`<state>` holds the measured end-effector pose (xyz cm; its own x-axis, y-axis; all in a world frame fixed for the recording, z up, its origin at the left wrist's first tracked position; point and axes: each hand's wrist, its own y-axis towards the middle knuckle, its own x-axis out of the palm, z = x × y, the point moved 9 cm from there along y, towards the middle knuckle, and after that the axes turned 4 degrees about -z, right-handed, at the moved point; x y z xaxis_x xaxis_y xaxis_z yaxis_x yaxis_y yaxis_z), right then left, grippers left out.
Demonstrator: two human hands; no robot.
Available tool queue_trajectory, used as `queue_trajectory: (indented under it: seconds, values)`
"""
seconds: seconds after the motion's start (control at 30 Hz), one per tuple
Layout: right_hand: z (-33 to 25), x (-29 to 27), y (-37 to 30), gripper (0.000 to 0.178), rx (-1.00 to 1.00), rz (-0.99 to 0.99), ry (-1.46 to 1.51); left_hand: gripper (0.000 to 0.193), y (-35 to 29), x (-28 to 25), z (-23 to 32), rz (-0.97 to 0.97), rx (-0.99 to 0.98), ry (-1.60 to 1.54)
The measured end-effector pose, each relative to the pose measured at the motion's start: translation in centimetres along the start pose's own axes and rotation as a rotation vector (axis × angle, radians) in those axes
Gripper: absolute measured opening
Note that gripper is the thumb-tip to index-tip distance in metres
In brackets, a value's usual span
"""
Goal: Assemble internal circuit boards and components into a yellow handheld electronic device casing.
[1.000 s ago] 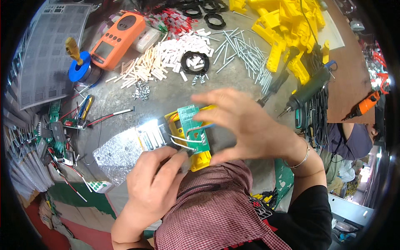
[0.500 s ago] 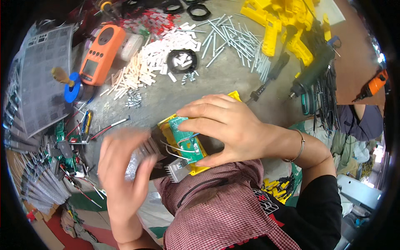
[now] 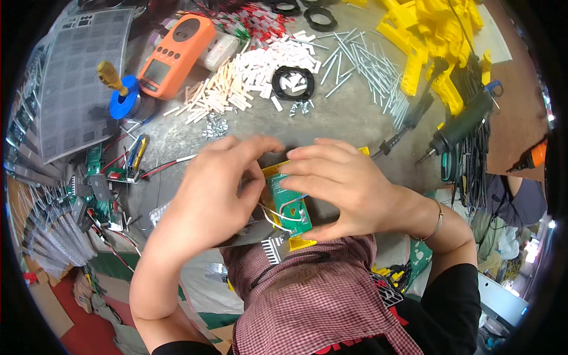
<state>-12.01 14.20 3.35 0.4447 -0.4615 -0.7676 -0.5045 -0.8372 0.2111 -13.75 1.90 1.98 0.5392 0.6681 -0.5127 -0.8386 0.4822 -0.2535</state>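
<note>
1. Currently, we are viewing a green circuit board [image 3: 291, 208] that is lying over a yellow case [image 3: 303, 243], between the hands at the near edge of the counter [image 3: 254, 120]; its depth of seating we are not able to tell.
2. With fingers spread, the right hand [image 3: 349, 186] is spanning board and case, thumb toward the lower end; whether it is gripping firmly, we cannot tell.
3. The left hand [image 3: 218, 192] is arching beside the case, thumb and forefinger curving toward each other; whether they are pinching anything, we cannot tell.
4. White wires [image 3: 271, 211] are bowing off the board leftward, while a finned heat sink [image 3: 273, 251] is jutting past the case's lower left corner.
5. We are judging the step in hand to be fitting board and wiring into the case.
6. The next move, in our reading, is calling for tucking the wires inward and aligning the heat sink.
</note>
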Motion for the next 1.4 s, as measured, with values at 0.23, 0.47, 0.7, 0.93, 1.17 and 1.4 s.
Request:
queue_trajectory:
  seconds: [0.23,0.47,0.7,0.93,1.17,1.4]
  values:
    - [-0.1,1.1,-0.2,0.064,0.000,-0.026,0.024,0.019,-2.2,-2.2,3.2,0.444,0.221,0.441]
    - [0.5,1.3,-0.6,0.060,0.014,0.044,0.078,0.057,-8.7,3.4,1.3,0.225,-0.104,0.110]
    - [0.6,1.4,-1.1,0.059,0.006,0.143,0.069,0.049,-9.1,4.6,1.7,0.301,0.031,0.277]
    - [0.0,1.6,-1.1,0.056,-0.041,0.150,0.001,0.052,-9.3,4.9,2.0,0.251,0.059,0.367]
    - [0.3,2.1,-1.2,0.056,-0.016,0.097,0.015,0.047,-9.1,5.2,0.9,0.227,0.023,0.300]
    - [-0.2,2.1,-0.8,0.056,0.019,0.015,-0.007,0.053,-9.6,6.2,1.3,0.270,0.006,0.390]
